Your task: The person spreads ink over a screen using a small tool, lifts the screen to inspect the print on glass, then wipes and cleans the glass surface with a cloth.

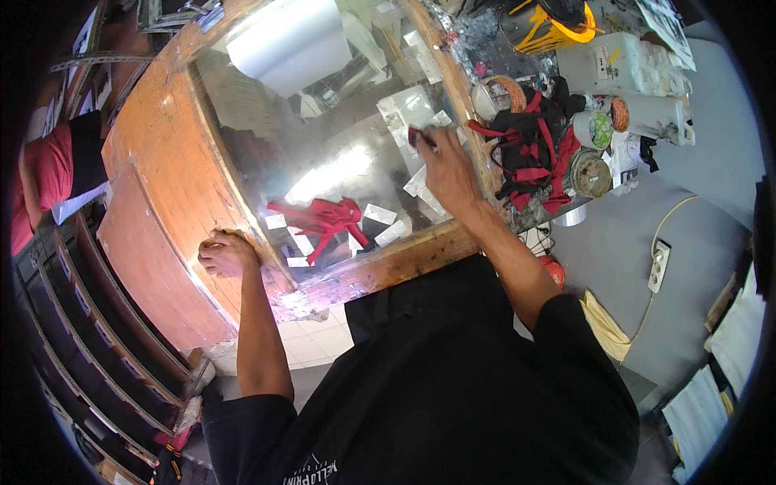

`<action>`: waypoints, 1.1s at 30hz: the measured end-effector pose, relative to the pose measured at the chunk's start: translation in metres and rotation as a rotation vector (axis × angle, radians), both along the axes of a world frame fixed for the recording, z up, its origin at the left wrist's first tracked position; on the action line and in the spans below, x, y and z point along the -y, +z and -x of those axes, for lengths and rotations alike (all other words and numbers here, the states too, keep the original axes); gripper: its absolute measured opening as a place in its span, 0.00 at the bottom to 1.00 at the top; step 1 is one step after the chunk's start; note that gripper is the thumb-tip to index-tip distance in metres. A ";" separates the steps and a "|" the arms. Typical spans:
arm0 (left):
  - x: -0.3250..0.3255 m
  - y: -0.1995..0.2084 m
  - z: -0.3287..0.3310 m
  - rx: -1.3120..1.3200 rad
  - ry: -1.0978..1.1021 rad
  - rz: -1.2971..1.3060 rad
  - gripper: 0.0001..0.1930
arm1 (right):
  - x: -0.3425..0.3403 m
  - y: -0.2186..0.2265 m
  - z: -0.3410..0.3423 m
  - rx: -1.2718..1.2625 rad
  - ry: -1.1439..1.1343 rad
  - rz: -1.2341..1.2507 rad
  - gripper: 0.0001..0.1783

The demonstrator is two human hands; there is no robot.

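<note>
My right hand [449, 174] is closed over a glass-topped table, pinching a small dark red piece [419, 137] that looks like cloth. White paper pieces [406, 105] lie just beyond and beside it. On the wooden border to the left rests my left hand [227, 254], its fingers curled in; a small yellowish bit shows at the fingertips, too unclear to name. Between the hands, red cloth strips [327, 224] lie in a loose heap on the glass [275, 149], among several white paper pieces [380, 214].
A black and red cloth heap [529, 149] sits on the cluttered right side, near a roll of tape [591, 175] and white containers [618, 69]. A large white sheet [289, 47] shows at the far end. Racks [113, 323] stand left, near another person's red sleeve [47, 174].
</note>
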State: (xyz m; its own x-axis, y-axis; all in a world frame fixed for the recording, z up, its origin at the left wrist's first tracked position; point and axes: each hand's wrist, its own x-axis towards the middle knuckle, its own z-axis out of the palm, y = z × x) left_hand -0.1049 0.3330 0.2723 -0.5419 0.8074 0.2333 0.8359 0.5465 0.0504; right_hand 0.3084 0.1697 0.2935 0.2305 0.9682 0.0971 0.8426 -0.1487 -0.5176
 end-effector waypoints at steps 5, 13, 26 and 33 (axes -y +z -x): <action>0.000 -0.009 0.009 -0.033 0.013 -0.004 0.31 | 0.005 -0.008 0.052 -0.231 0.101 -0.144 0.20; -0.003 -0.012 0.014 -0.052 0.015 -0.009 0.32 | -0.043 0.000 0.009 -0.216 -0.092 -0.098 0.19; -0.005 -0.013 0.018 -0.061 -0.009 -0.006 0.31 | -0.048 0.007 0.003 -0.229 -0.052 -0.111 0.13; -0.002 -0.015 0.027 -0.081 -0.013 -0.020 0.32 | -0.018 0.009 0.010 -0.256 0.007 -0.083 0.19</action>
